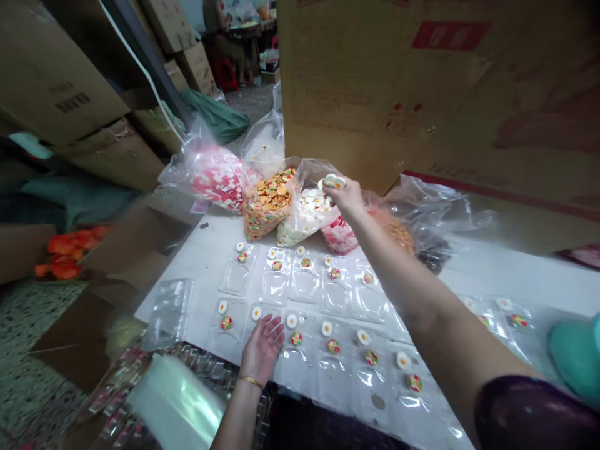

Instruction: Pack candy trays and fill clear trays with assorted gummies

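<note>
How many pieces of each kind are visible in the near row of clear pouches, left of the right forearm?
White egg-like pieces: 6
Multicoloured round pieces: 5
Total visible: 11

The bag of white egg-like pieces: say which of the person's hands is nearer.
Right. The right hand is at the upper right of the bag, holding white pieces; the left hand is farther off, at the front row of clear packets.
</note>
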`<state>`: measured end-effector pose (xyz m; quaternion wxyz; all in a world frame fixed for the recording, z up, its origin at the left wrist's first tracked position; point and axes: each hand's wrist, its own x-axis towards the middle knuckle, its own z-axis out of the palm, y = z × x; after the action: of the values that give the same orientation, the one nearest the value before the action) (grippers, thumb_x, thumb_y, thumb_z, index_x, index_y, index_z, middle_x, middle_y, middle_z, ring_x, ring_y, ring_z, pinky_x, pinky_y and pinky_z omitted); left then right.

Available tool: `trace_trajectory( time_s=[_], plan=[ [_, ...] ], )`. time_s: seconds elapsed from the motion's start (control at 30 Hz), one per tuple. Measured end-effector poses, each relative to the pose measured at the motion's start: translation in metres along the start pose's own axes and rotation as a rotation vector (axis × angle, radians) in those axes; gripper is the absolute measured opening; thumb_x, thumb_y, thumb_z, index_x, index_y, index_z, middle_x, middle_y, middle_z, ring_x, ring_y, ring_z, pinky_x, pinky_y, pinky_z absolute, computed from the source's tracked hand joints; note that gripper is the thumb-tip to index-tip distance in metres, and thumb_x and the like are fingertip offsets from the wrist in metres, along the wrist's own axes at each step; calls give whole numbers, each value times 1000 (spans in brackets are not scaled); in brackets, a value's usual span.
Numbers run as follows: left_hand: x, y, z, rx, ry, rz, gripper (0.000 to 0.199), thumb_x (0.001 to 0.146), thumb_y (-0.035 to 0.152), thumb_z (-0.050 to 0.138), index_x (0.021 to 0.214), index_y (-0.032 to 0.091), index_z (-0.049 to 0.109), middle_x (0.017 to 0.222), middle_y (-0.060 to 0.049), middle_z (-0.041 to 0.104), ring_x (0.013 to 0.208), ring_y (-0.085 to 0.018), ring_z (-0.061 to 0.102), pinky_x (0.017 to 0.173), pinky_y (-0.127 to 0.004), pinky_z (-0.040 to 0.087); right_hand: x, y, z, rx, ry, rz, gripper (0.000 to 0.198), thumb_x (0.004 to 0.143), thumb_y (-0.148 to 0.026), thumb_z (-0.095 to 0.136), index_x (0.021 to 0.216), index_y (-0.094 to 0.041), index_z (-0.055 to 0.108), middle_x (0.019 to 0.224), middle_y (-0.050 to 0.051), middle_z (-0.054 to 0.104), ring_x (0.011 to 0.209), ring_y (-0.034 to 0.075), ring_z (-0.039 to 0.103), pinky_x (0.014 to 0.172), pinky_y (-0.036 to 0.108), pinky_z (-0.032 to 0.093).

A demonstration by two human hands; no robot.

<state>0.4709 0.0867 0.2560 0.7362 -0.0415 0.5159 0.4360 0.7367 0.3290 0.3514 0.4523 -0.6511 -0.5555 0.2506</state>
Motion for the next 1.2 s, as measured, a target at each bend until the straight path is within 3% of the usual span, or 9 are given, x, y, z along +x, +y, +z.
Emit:
trace_trajectory(
  time_s=[0.13, 0.23, 0.33, 0.4, 0.5, 0.6, 0.83, 1.03, 1.2],
  plan=[
    [-5, 3, 42, -132, -304, -78, 34, 78, 45, 47, 99, 21, 59, 102, -8, 61, 94, -22, 58, 82, -42, 46, -140, -18, 13, 123, -212, -136, 12, 72, -17, 52, 80, -18, 61, 74, 1, 59, 70, 14, 55, 63, 26, 47],
    [-4, -8, 61, -174, -336, -168, 37, 79, 46, 45, 101, 20, 59, 98, -9, 63, 93, -23, 58, 84, -43, 44, -237, -19, 36, -57, -401, -157, 29, 72, -8, 48, 93, -23, 61, 92, 3, 60, 88, 16, 55, 77, 29, 45],
    [-1, -29, 63, -158, -280, -268, 35, 82, 38, 42, 104, 17, 58, 96, -10, 63, 94, -22, 58, 85, -40, 43, -290, -15, 42, -304, -450, -109, 50, 73, -14, 52, 121, -24, 45, 117, 9, 51, 106, 22, 48, 84, 38, 42],
    [-1, -43, 59, -145, -282, -342, 36, 82, 36, 41, 105, 13, 57, 93, -10, 63, 90, -20, 59, 82, -35, 45, -305, -9, 33, -375, -435, -114, 50, 75, -18, 53, 123, -24, 42, 126, 11, 46, 113, 24, 43, 89, 45, 37],
    [-3, -57, 58, -142, -267, -412, 30, 82, 30, 43, 99, 9, 58, 81, -8, 63, 69, -12, 59, 64, -22, 47, -311, 5, 14, -296, -390, -156, 26, 78, -20, 52, 104, -24, 57, 123, 8, 50, 115, 22, 42, 98, 49, 27],
    [-5, -66, 64, -168, -235, -412, 19, 80, 25, 46, 87, 12, 58, 71, -3, 60, 54, -7, 54, 49, -17, 42, -311, 18, -2, -27, -337, -91, 17, 82, -25, 49, 88, -24, 65, 119, 6, 54, 113, 19, 46, 98, 42, 31],
    [5, -93, 82, -100, -133, -346, 14, 77, 27, 50, 76, 15, 55, 66, -3, 59, 59, -14, 58, 55, -27, 46, -296, 43, -38, 598, -348, 283, 29, 78, -42, 51, 92, -23, 67, 116, 5, 56, 104, 19, 52, 88, 35, 41],
    [9, -130, 99, -109, -75, -277, 12, 75, 26, 53, 78, 15, 56, 74, -5, 61, 70, -16, 61, 54, -26, 45, -247, 128, -86, 270, -165, 515, 31, 68, -39, 58, 86, -17, 68, 84, 4, 66, 69, 16, 55, 68, 31, 44],
    [-6, -153, 94, -125, 39, -246, 11, 75, 25, 53, 77, 15, 57, 74, -5, 61, 70, -16, 60, 56, -26, 46, -192, 179, -105, -86, -152, 337, 17, 69, -29, 56, 78, -18, 66, 71, 1, 64, 66, 15, 55, 67, 28, 42]
  ],
)
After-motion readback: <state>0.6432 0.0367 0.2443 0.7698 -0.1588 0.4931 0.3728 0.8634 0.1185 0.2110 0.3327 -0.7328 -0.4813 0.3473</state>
